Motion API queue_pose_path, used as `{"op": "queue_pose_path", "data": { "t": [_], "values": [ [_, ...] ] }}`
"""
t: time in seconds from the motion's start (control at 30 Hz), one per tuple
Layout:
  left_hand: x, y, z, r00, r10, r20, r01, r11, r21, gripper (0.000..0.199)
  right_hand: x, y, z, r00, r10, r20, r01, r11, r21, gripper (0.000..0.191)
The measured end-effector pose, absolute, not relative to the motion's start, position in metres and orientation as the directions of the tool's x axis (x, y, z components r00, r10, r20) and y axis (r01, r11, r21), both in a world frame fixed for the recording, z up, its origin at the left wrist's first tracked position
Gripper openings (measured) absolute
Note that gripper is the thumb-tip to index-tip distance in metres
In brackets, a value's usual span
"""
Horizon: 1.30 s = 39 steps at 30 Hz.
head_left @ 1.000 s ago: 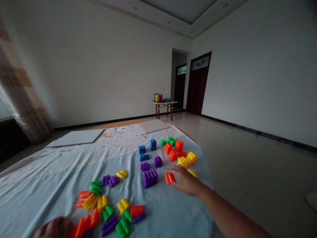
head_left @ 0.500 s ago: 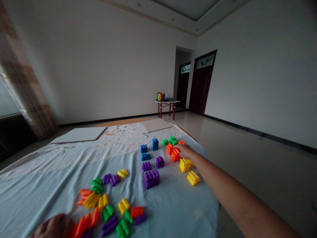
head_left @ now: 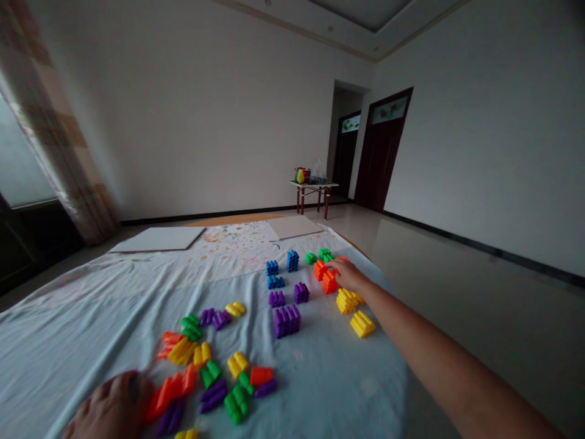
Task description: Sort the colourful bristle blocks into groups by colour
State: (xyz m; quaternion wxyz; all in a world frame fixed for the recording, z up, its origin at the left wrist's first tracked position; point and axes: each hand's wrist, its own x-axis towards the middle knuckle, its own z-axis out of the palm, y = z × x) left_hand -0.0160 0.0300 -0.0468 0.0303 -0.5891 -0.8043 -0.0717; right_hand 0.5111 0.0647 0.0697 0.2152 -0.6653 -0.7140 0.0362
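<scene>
My right hand reaches to the far right part of the table, its fingers bent around an orange toy block in a small orange group. Another orange block stands just left of it, and the fingertips are partly hidden among the blocks. My left hand lies low on the cloth at the near left, fingers apart and holding nothing visible. Right beside it are loose orange blocks and a purple block.
Stacked purple blocks, blue blocks, green blocks and yellow blocks stand in colour groups. Loose mixed pieces, including a green block, lie nearer. White boards rest at the back of the cloth-covered table.
The view has shifted slightly, showing more of my left hand and a yellow block at the bottom edge. My right hand stays at the orange blocks, with little visible movement.
</scene>
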Motion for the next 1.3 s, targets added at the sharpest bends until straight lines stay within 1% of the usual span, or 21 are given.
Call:
{"op": "queue_pose_path", "data": {
  "t": [0.1,0.17,0.2,0.27,0.4,0.53,0.63,0.77,0.83,0.93,1.0,1.07,1.17,1.23,1.3],
  "values": [
    [0.006,0.006,-0.013,-0.221,0.957,0.190,0.967,0.189,0.174,0.055,0.489,0.043,0.071,-0.077,0.915,0.395,0.877,0.251,-0.411,0.041],
    [0.016,-0.002,0.001,-0.275,0.947,0.168,0.952,0.244,0.186,0.054,0.465,0.023,0.069,-0.112,0.873,0.474,0.800,0.362,-0.478,0.033],
    [0.019,-0.004,0.005,-0.276,0.946,0.172,0.953,0.246,0.176,0.054,0.450,0.012,0.068,-0.128,0.863,0.488,0.762,0.400,-0.510,0.030],
    [0.022,-0.006,0.007,-0.277,0.944,0.180,0.955,0.249,0.162,0.052,0.419,-0.010,0.066,-0.170,0.872,0.458,0.705,0.433,-0.563,0.028],
    [0.024,-0.006,0.006,-0.291,0.938,0.190,0.951,0.261,0.166,0.050,0.360,-0.039,0.055,-0.366,0.868,0.337,0.603,0.497,-0.624,0.026],
    [0.025,-0.006,0.006,-0.299,0.933,0.202,0.947,0.264,0.181,0.049,0.326,-0.044,0.038,-0.516,0.825,0.230,0.600,0.540,-0.589,0.033],
    [0.024,-0.006,0.004,-0.292,0.934,0.206,0.948,0.254,0.191,0.049,0.313,-0.043,0.028,-0.546,0.819,0.177,0.627,0.540,-0.561,0.044],
    [0.024,-0.008,0.004,-0.292,0.933,0.210,0.948,0.253,0.195,0.049,0.301,-0.043,0.021,-0.567,0.804,0.177,0.632,0.563,-0.533,0.053],
    [0.025,-0.009,0.005,-0.292,0.932,0.213,0.947,0.252,0.197,0.048,0.296,-0.042,0.018,-0.547,0.817,0.181,0.664,0.555,-0.500,0.049],
    [0.026,-0.010,0.006,-0.298,0.930,0.217,0.946,0.256,0.201,0.046,0.293,-0.041,0.016,-0.456,0.867,0.201,0.743,0.495,-0.450,0.040],
    [0.027,-0.010,0.007,-0.299,0.929,0.219,0.945,0.256,0.205,0.045,0.293,-0.042,0.014,-0.408,0.886,0.221,0.770,0.465,-0.437,0.037],
    [0.027,-0.011,0.007,-0.298,0.928,0.221,0.944,0.254,0.209,0.045,0.293,-0.043,0.012,-0.402,0.882,0.244,0.756,0.471,-0.455,0.041],
    [0.027,-0.011,0.006,-0.298,0.928,0.225,0.944,0.251,0.214,0.045,0.294,-0.044,0.008,-0.466,0.846,0.260,0.682,0.530,-0.504,0.052],
    [0.026,-0.011,0.006,-0.302,0.926,0.226,0.942,0.255,0.217,0.044,0.294,-0.045,0.005,-0.496,0.829,0.257,0.655,0.552,-0.516,0.052],
    [0.026,-0.011,0.005,-0.305,0.925,0.226,0.941,0.257,0.219,0.044,0.294,-0.045,0.004,-0.465,0.846,0.260,0.681,0.529,-0.506,0.045]
  ]
}}
